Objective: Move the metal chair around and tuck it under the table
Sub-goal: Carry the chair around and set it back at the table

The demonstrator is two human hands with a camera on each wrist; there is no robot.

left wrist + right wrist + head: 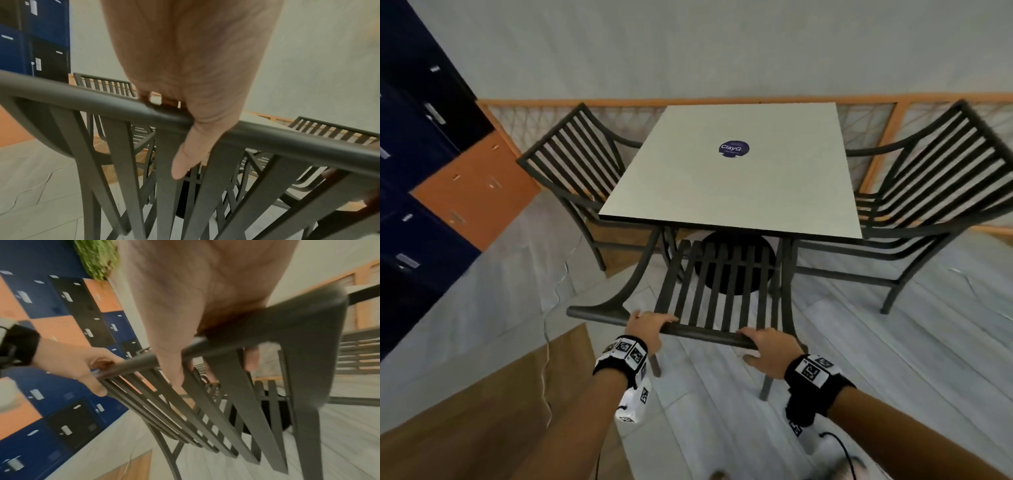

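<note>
A dark metal slatted chair (717,291) stands at the near side of a square white table (736,178), its seat partly under the tabletop. My left hand (649,323) grips the chair's top rail (102,104) left of centre, fingers over the far side and thumb down the back slats. My right hand (767,346) grips the same rail (267,324) near its right end, fingers curled over it. The left hand (82,363) also shows in the right wrist view, clasped on the rail.
Two matching metal chairs flank the table, one at the left (571,164), one at the right (935,185). A black round table base (736,263) sits beneath. Blue, black and orange lockers (424,164) line the left. An orange-framed railing (893,137) runs behind the table.
</note>
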